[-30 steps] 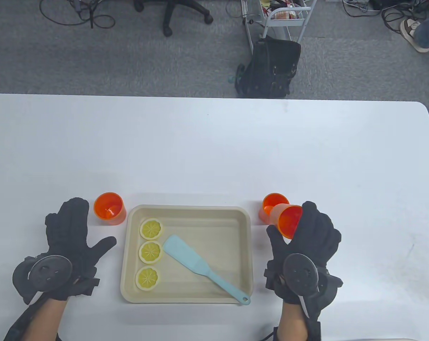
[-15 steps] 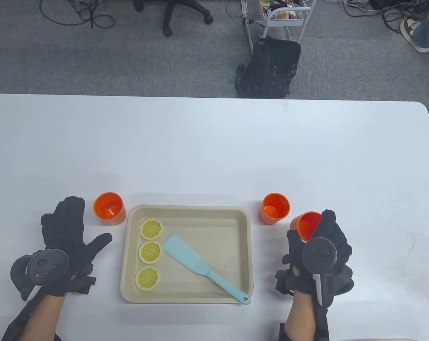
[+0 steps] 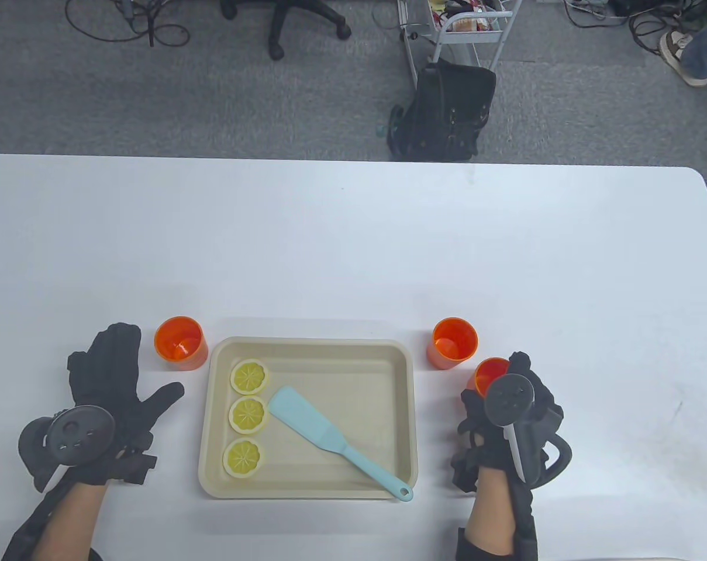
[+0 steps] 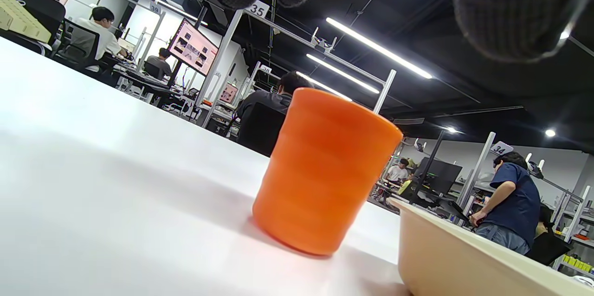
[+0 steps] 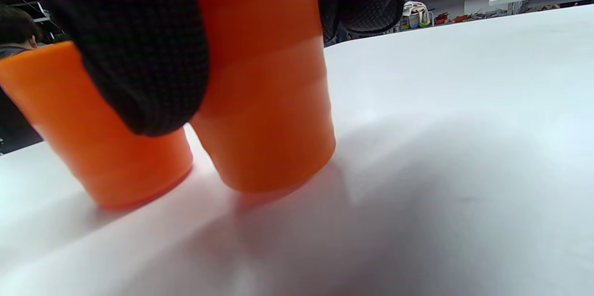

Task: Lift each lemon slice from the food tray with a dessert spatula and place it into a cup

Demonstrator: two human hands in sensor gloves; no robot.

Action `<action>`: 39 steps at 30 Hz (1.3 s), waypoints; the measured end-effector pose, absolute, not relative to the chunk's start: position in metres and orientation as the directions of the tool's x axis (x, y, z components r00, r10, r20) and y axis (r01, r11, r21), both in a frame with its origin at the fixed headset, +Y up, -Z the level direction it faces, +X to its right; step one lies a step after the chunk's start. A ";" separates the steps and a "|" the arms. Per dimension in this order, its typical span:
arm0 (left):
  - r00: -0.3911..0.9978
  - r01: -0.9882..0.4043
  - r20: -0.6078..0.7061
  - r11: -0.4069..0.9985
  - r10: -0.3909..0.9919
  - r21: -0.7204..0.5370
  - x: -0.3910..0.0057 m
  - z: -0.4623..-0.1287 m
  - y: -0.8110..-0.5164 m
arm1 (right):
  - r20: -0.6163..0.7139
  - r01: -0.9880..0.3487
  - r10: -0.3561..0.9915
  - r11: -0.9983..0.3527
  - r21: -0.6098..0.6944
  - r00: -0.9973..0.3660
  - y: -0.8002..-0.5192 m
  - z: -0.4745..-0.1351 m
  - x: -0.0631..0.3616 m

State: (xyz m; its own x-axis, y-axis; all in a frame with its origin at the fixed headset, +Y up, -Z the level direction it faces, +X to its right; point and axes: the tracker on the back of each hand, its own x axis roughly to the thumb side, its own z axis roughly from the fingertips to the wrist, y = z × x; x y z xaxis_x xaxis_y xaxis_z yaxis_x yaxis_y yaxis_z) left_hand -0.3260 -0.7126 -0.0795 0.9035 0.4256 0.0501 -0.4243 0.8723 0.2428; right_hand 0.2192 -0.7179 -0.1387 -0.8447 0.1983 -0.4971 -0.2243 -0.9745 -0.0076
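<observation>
Right hand (image 3: 508, 421) has brought its orange cup (image 3: 489, 374) down upright onto table (image 3: 353, 245), fingers wrapped round it, beside second cup (image 3: 454, 342). Three lemon slices (image 3: 249, 414) and spatula (image 3: 335, 441) lie in tray (image 3: 400, 362). Left hand (image 3: 104, 409) flat, fingers spread, near third cup (image 3: 180, 343).

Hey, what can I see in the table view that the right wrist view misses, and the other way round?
Only the table view shows the tray with three lemon slices and the blue spatula, the left hand flat on the table, and a third cup beside it. Only the right wrist view shows the held cup's base down on the table, and the fingers wrapped round its wall. Both show the right hand holding one cup next to another cup.
</observation>
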 end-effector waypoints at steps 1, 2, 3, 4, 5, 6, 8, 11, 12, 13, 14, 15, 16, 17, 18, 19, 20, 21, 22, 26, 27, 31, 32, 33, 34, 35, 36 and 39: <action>0.904 -0.423 0.049 0.873 0.424 0.242 -0.326 -0.080 -0.713 | -0.495 -0.228 0.196 -0.974 0.004 -0.846 -0.719 -0.139 0.219; 0.905 -0.421 0.048 0.875 0.422 0.241 -0.326 -0.080 -0.713 | -0.505 -0.243 0.200 -0.970 0.021 -0.839 -0.720 -0.139 0.220; 0.906 -0.420 0.049 0.875 0.421 0.240 -0.326 -0.080 -0.713 | -0.504 -0.257 0.213 -0.966 0.020 -0.837 -0.720 -0.140 0.220; 0.906 -0.419 0.048 0.876 0.420 0.239 -0.326 -0.080 -0.713 | -0.513 -0.267 0.209 -0.963 0.042 -0.833 -0.720 -0.140 0.220; 0.906 -0.419 0.048 0.876 0.420 0.238 -0.326 -0.080 -0.713 | -0.513 -0.265 0.201 -0.963 0.053 -0.834 -0.719 -0.140 0.220; 0.907 -0.418 0.046 0.877 0.420 0.236 -0.326 -0.081 -0.713 | -0.509 -0.267 0.202 -0.962 0.057 -0.837 -0.719 -0.139 0.220; 0.912 -0.407 0.042 0.884 0.409 0.229 -0.326 -0.081 -0.713 | -0.500 -0.267 0.193 -0.960 0.081 -0.845 -0.718 -0.139 0.220; 0.916 -0.397 0.037 0.891 0.399 0.221 -0.326 -0.082 -0.714 | -0.471 -0.306 0.232 -0.948 0.084 -0.851 -0.710 -0.136 0.219; 0.916 -0.397 0.034 0.892 0.399 0.217 -0.326 -0.082 -0.714 | -0.461 -0.314 0.246 -0.947 0.074 -0.852 -0.707 -0.134 0.218; 0.916 -0.396 0.032 0.894 0.399 0.211 -0.325 -0.083 -0.714 | -0.450 -0.316 0.262 -0.948 0.047 -0.854 -0.702 -0.131 0.217; 0.917 -0.395 0.029 0.895 0.398 0.205 -0.325 -0.084 -0.714 | -0.435 -0.309 0.272 -0.951 0.016 -0.858 -0.697 -0.129 0.215; 0.917 -0.394 0.025 0.897 0.397 0.201 -0.325 -0.085 -0.715 | -0.422 -0.305 0.277 -0.952 -0.002 -0.863 -0.693 -0.128 0.214; 0.917 -0.394 0.019 0.900 0.398 0.189 -0.324 -0.086 -0.715 | -0.407 -0.292 0.280 -0.956 -0.034 -0.869 -0.689 -0.126 0.211; 0.917 -0.396 0.016 0.901 0.400 0.180 -0.324 -0.087 -0.716 | -0.396 -0.284 0.283 -0.957 -0.058 -0.873 -0.685 -0.125 0.209; 0.913 -0.403 0.011 0.900 0.407 0.168 -0.323 -0.088 -0.716 | -0.383 -0.280 0.286 -0.957 -0.074 -0.878 -0.682 -0.124 0.207; 0.910 -0.411 0.007 0.898 0.415 0.156 -0.324 -0.089 -0.715 | -0.363 -0.280 0.292 -0.956 -0.085 -0.885 -0.679 -0.123 0.204; 0.905 -0.420 0.006 0.895 0.424 0.151 -0.325 -0.090 -0.714 | -0.352 -0.280 0.294 -0.956 -0.091 -0.889 -0.678 -0.122 0.202; 0.901 -0.428 -0.007 0.893 0.433 0.139 -0.326 -0.092 -0.711 | -0.340 -0.273 0.290 -0.957 -0.098 -0.895 -0.676 -0.122 0.199; 0.899 -0.431 -0.023 0.894 0.437 0.126 -0.327 -0.094 -0.710 | -0.334 -0.267 0.284 -0.959 -0.097 -0.899 -0.675 -0.121 0.198; 0.861 -0.497 -0.095 0.867 0.499 0.048 -0.332 -0.107 -0.712 | -0.302 -0.276 0.296 -0.955 -0.108 -0.906 -0.673 -0.119 0.195; 0.863 -0.492 -0.113 0.870 0.493 0.036 -0.332 -0.110 -0.714 | -0.299 -0.276 0.297 -0.955 -0.111 -0.907 -0.673 -0.119 0.194; 0.855 -0.495 -0.174 0.869 0.488 0.002 -0.325 -0.123 -0.725 | -0.281 -0.247 0.268 -0.963 -0.108 -0.922 -0.673 -0.118 0.189; 0.863 -0.479 -0.186 0.878 0.469 -0.008 -0.324 -0.125 -0.727 | -0.278 -0.246 0.267 -0.963 -0.110 -0.923 -0.673 -0.118 0.189; 0.878 -0.445 -0.208 0.895 0.430 -0.028 -0.321 -0.128 -0.730 | -0.271 -0.247 0.268 -0.963 -0.109 -0.925 -0.674 -0.118 0.188; 0.886 -0.428 -0.214 0.903 0.411 -0.042 -0.320 -0.129 -0.732 | -0.267 -0.248 0.268 -0.963 -0.107 -0.926 -0.674 -0.118 0.188; 0.892 -0.418 -0.216 0.906 0.398 -0.060 -0.318 -0.131 -0.736 | -0.267 -0.250 0.270 -0.962 -0.107 -0.925 -0.674 -0.118 0.187; 0.892 -0.420 -0.212 0.905 0.398 -0.068 -0.317 -0.133 -0.740 | -0.263 -0.253 0.273 -0.961 -0.109 -0.925 -0.674 -0.118 0.187; 0.895 -0.414 -0.218 0.906 0.388 -0.086 -0.317 -0.136 -0.747 | -0.256 -0.248 0.266 -0.964 -0.101 -0.929 -0.675 -0.119 0.185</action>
